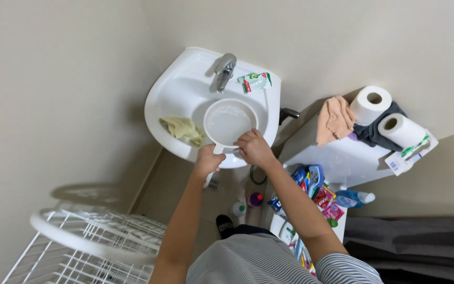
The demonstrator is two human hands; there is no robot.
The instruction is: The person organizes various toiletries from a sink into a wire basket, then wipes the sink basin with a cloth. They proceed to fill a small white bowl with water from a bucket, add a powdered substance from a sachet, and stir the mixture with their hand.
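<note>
A white wall-hung washbasin fills the corner, with a chrome tap at its back edge, a green-and-white toothpaste tube lying on the rim beside the tap, and a crumpled yellow cloth in the left of the bowl. To the right stands a white toilet cistern carrying a peach cloth, a dark cloth and two toilet rolls, with bright sachets and a blue bottle crowded below; a white wire rack sits at lower left. Inside the basin, under the tap, is a round white plastic dipper with what looks like water in it. It is judged stiff, light when empty but heavier and prone to slop with water, and slippery when wet, so the short handle at its near edge is the sound place to grip, with the rim as a steadying point. The left hand is closed around that handle. The right hand rests curled on the near rim, fingers bent over the edge, touching the dipper. Both forearms reach forward and up from a striped garment, elbows slightly bent.
</note>
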